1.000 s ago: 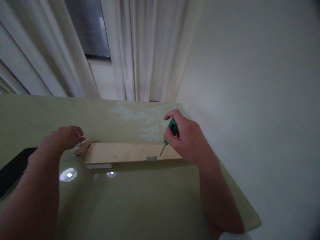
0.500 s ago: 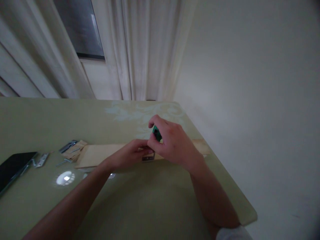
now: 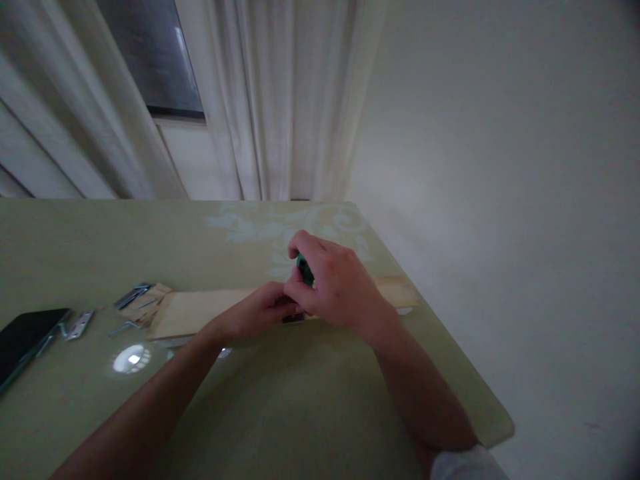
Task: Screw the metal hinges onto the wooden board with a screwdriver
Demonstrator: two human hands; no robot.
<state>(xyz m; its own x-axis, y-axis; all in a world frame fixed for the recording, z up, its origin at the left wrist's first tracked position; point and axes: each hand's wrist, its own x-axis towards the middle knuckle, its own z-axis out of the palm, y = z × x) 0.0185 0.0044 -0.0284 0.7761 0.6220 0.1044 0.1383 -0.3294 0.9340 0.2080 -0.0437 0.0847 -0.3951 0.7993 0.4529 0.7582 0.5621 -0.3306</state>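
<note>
A long pale wooden board [image 3: 193, 308] lies flat across the table. Over its middle, my right hand [image 3: 337, 283] is closed around a screwdriver with a green and black handle [image 3: 305, 269]; the shaft and tip are hidden by the fingers. My left hand [image 3: 257, 312] rests on the board just left of it, thumb and fingers pressed together by the screwdriver's lower end. What these fingers hold, if anything, cannot be made out. Under the fingertips, a dark metal plate with holes, perhaps a hinge [image 3: 293, 319], shows at the board's near edge.
At the board's left end, screws and dark metal pieces [image 3: 133, 295] lie on brown paper [image 3: 150, 303]. Farther left are a silver hinge [image 3: 80, 325] and a black phone-like slab [image 3: 30, 337]. The green table [image 3: 300, 413] ends at a wall on the right.
The view has shifted slightly. My right hand and the screwdriver have moved a little left and turned slightly, covering more of the dark plate. The left hand stays by the plate.
</note>
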